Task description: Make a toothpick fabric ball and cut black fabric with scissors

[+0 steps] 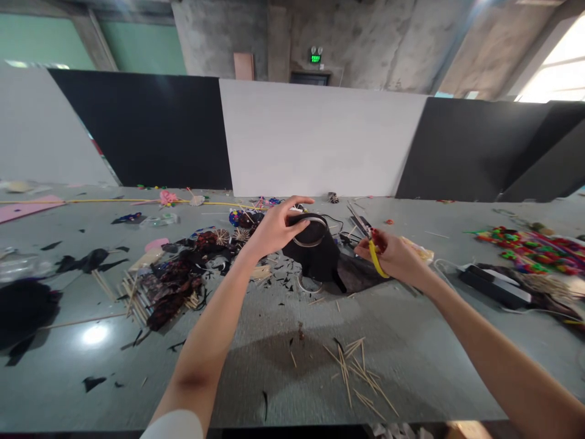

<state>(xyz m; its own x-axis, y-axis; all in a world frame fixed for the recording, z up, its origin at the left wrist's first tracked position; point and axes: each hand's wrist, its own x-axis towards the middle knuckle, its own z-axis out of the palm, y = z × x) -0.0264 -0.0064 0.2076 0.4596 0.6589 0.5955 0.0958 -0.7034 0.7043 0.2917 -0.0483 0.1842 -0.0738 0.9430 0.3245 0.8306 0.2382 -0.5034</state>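
My left hand is closed on a round metal ring, thumb on its near side. Black cloth covers or hangs from this ring; how it is fastened I cannot tell. Scissors with yellow handles are in my right hand, their blades pointing up and away, to the right of the ring. Beneath the cloth, a second ring shows partly at table level. A sheer dark piece of fabric spreads right from the cloth, below the scissors.
Thin wooden sticks lie scattered near the front of the grey table. Dark fabric bundles and stick piles sit left. Colourful fuzzy strands and a black-and-white box with a cord are right. Upright panels line the back.
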